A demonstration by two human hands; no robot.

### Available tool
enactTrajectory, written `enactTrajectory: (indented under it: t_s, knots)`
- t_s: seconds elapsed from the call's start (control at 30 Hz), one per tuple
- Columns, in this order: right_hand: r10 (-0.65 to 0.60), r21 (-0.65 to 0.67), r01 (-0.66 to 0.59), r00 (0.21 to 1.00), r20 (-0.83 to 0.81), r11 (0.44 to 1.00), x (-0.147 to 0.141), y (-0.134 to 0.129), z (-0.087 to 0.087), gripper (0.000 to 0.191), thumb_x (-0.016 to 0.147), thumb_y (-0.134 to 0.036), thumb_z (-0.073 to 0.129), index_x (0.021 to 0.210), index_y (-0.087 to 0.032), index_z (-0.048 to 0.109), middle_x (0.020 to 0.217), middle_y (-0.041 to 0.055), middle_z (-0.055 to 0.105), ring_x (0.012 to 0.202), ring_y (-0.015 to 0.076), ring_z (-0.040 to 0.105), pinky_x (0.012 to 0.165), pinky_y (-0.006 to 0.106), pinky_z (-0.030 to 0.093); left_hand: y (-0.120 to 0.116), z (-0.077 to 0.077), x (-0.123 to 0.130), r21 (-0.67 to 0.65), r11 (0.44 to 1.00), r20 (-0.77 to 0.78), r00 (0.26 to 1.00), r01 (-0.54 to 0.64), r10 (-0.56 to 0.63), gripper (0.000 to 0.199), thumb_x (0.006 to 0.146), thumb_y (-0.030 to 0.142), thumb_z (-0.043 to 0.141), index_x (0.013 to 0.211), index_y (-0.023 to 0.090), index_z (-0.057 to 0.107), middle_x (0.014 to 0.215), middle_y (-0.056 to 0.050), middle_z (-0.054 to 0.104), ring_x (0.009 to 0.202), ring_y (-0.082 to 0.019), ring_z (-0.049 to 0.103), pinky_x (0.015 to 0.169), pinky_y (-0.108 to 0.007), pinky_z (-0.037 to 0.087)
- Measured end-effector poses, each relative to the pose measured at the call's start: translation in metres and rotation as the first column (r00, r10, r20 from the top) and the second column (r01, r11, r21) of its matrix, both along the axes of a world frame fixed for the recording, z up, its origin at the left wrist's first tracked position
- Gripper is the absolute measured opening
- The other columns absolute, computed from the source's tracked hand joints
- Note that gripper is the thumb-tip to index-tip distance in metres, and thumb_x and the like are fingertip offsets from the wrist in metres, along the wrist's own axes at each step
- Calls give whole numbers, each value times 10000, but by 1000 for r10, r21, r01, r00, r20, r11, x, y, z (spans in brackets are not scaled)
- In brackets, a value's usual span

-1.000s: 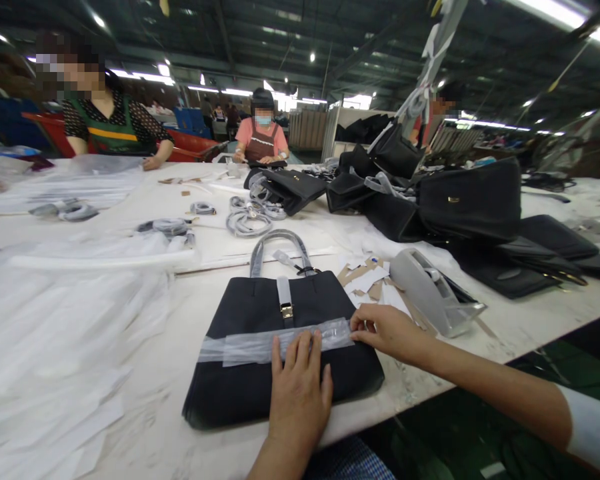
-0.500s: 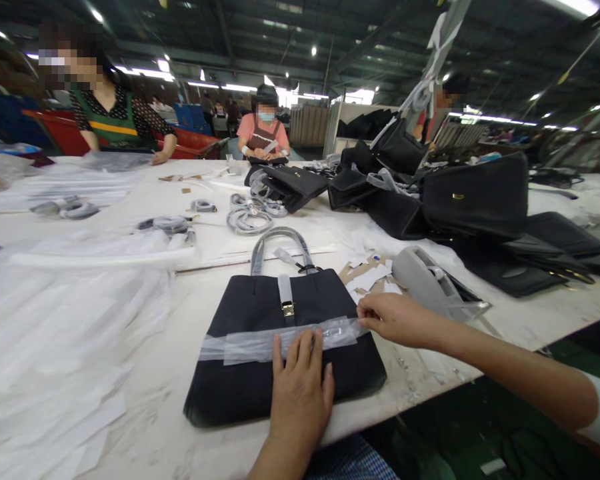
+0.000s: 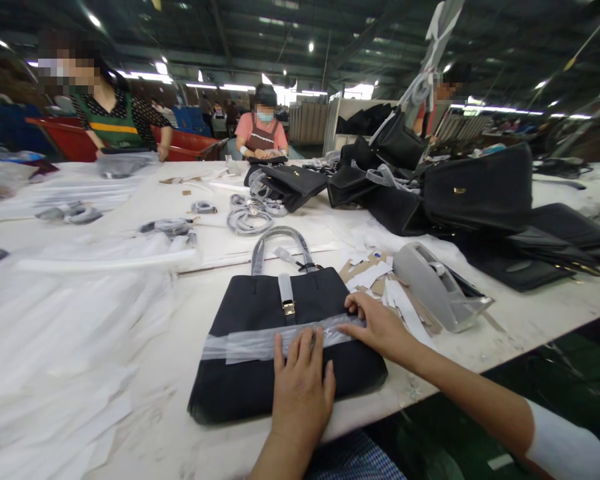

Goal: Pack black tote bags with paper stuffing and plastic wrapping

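A black handbag (image 3: pixel 250 393) lies flat in front of me, its wrapped handles (image 3: pixel 281 233) pointing away and a gold clasp (image 3: pixel 289 307) near its top. Across its middle runs a band of translucent wrap (image 3: pixel 250 347). My left hand (image 3: pixel 303 380) rests on the bag's front with fingers spread, the fingertips pressing on the wrap. At the right end of the band is my right hand (image 3: pixel 375 327), thumb and fingers apart, the thumb touching the wrap near the bag's right edge.
Right of the bag stand a grey tape dispenser (image 3: pixel 440 287) and paper strips (image 3: pixel 375 273). Black bags (image 3: pixel 475 193) are heaped at the back right. White sheets (image 3: pixel 55 347) cover the left side; coiled straps (image 3: pixel 250 217) lie beyond. People work across the table.
My right hand has moved left onto the bag's edge, and its closed fingers have parted. My left hand stays on the wrap. The person at the far left has shifted their hands.
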State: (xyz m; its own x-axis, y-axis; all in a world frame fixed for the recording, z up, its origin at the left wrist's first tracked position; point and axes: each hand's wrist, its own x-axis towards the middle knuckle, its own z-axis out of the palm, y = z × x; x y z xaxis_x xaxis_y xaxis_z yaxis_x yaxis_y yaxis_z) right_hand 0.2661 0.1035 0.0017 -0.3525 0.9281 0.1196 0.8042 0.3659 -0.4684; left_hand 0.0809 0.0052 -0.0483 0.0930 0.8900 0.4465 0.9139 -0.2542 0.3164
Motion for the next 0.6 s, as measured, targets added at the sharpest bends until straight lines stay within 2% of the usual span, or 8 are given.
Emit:
enactTrajectory:
  t_s: [0.07,0.13,0.17,0.23,0.3,0.4,0.5,0.6]
  knots:
    - [-51,-59,45,992,-117,997,10,2,-4,287,811,-401,670,1005,-230,545,877,7,618,763,194,607,714,330,481,0,1,0,7,1000,-3,1000,3,-3,481,945,378,525,1400,221,511,1344,-69,608,1225,-261,525,1180,-572,237]
    - [-113,-63,101,970,-214,993,17,1,-3,226,850,-370,581,1023,-227,550,925,27,641,763,196,625,727,352,511,0,1,0,18,1000,-2,1000,1,-1,476,944,372,524,1394,214,517,1347,-76,605,1226,-268,523,1176,-582,243]
    - [-125,-23,123,961,-248,992,17,-1,-2,224,868,-358,545,1050,-227,555,992,45,653,824,207,640,775,371,523,0,0,0,22,1000,-2,1000,1,-1,476,944,372,524,1393,213,518,1351,-78,602,1228,-270,521,1174,-586,246]
    - [-85,122,119,963,-254,985,12,-6,-3,307,893,-361,528,1170,-232,553,1206,81,626,1078,246,611,962,433,485,0,-1,0,24,1000,-10,1000,5,-5,478,946,375,517,1397,214,512,1360,-78,595,1232,-273,519,1169,-595,256]
    - [-25,227,71,980,-199,971,5,-10,-11,461,887,-393,569,1319,-242,510,1417,100,509,1317,282,459,1121,490,356,-1,-1,0,25,1000,-29,1000,10,-9,480,950,372,505,1402,209,507,1360,-85,593,1235,-279,519,1162,-604,268]
    - [-13,147,40,983,-183,988,-2,-13,-30,609,882,-427,569,1438,-220,429,1545,128,365,1426,301,323,1184,537,250,-2,1,-2,25,999,-63,998,22,-21,472,951,349,493,1400,202,512,1360,-103,592,1241,-291,523,1148,-614,298]
    - [-42,49,59,954,-297,997,2,-14,-46,590,928,-443,472,1459,-193,407,1540,134,380,1438,268,316,1200,522,236,-3,5,-9,4,998,-71,995,67,-66,473,947,354,502,1401,221,514,1371,-101,588,1255,-295,527,1143,-613,324]
    - [-89,84,126,932,-352,988,5,-20,-53,567,956,-458,414,1452,-183,427,1518,129,421,1432,257,334,1204,511,240,-4,8,-19,-49,989,-50,989,139,-142,481,954,371,500,1420,256,489,1412,-78,562,1303,-284,504,1162,-612,307]
